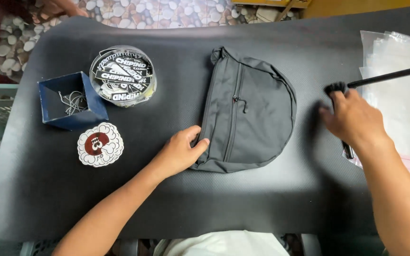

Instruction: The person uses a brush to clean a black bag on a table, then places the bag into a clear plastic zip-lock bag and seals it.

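**Hands working at either side of a dark fabric bag**

Clutter is sitting well to the left of the left fingers: a blue open box (72,100) with a thin chain lying in it, a round clear tub (122,75) of black-and-white stickers touching the box's far corner, and a cloud-shaped sticker (100,144) with a dark red centre lying just in front of both. All of it is resting on the black mat (176,208).

The left hand (180,151) is lying with its fingers curled loosely, the fingertips (201,142) pressing on the near left edge of the bag (247,111). It is touching rather than clamping; nothing is being lifted.

Just right of those fingers the bag is lying flat, a dark grey half-round pouch with its curved side pointing right. A long zip is running down its middle and a shorter one beside it, with a small pull showing. It is looking soft, light and limp, likely to sag and fold if raised by one corner, so the stiffer seamed left edge or the strap loop at its far end is seeming the surest place to take hold.

Further right, apart from the bag, the right hand (354,118) is resting palm down with fingers bent over a thin black rod (390,76) with a tufted end; whether they are gripping it cannot be told. Beyond its fingers, clear plastic bags (399,102) are lying stacked.
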